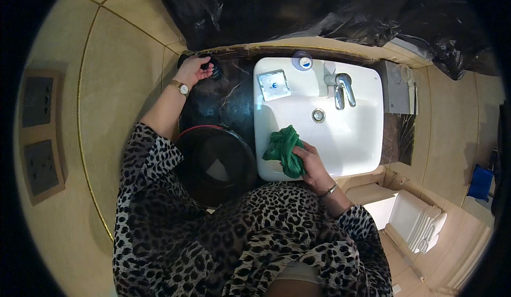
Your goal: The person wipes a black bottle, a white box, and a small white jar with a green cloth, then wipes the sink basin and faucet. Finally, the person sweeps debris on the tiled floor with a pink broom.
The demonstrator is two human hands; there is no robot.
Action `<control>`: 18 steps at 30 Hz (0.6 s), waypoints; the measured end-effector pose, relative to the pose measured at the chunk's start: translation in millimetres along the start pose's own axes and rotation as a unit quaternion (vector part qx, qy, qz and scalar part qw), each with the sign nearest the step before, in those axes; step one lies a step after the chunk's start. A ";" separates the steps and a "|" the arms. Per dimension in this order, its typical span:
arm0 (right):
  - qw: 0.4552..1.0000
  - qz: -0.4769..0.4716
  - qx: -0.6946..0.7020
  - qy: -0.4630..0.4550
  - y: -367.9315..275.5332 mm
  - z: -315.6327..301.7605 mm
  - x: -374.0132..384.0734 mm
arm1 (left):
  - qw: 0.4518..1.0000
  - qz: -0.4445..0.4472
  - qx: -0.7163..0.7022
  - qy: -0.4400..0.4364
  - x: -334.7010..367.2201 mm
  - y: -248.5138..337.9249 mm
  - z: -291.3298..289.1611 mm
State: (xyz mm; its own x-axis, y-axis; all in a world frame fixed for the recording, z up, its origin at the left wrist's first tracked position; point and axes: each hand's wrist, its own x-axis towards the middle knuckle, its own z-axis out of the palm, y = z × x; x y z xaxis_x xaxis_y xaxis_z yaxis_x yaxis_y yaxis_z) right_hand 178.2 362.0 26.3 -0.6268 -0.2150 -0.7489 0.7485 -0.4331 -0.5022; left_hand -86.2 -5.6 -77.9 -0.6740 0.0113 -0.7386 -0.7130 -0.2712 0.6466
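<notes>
My right hand (313, 165) grips a bunched green cloth (287, 150) at the near left corner of the white sink (367, 137). The cloth hangs over the sink's rim. At the far left corner of the dark marble counter (229, 97), my left hand (195, 71) has its fingers curled at a small dark object (208, 63); its kind is hard to make out against the dark stone. A dark bucket (215, 164) with a red edge stands close to my body, left of the sink.
A chrome faucet (340, 90) rises at the sink's back. On the back ledge sit a square tray (273, 85) and a small round container (304, 63). A grey box (398, 89) stands to the right. Black plastic sheeting (319, 9) hangs over the far wall.
</notes>
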 end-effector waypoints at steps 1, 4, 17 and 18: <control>1.000 0.001 -0.005 0.002 -0.7 -0.7 -1.2 | 1.000 -0.002 -0.008 0.008 3.1 -0.3 -0.2; 1.000 0.004 0.004 0.011 0.0 -1.8 -2.1 | 0.999 -0.003 -0.032 0.006 10.7 -1.0 -4.5; 1.000 0.007 -0.030 -0.001 0.7 -0.2 -3.7 | 0.993 0.112 -0.046 0.011 -8.8 -1.6 2.2; 0.999 0.010 -0.031 -0.002 -0.5 1.0 -4.5 | 0.993 0.111 -0.024 0.012 -13.4 -0.2 2.1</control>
State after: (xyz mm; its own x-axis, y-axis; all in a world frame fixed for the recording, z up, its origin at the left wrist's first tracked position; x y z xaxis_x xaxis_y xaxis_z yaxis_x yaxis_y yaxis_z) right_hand 180.5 362.3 30.4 -0.6125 -0.2264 -0.7573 0.7727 -0.3736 -0.5132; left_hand -77.5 -3.7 -67.7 -0.8081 -0.0765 -0.5840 -0.5372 -0.3109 0.7841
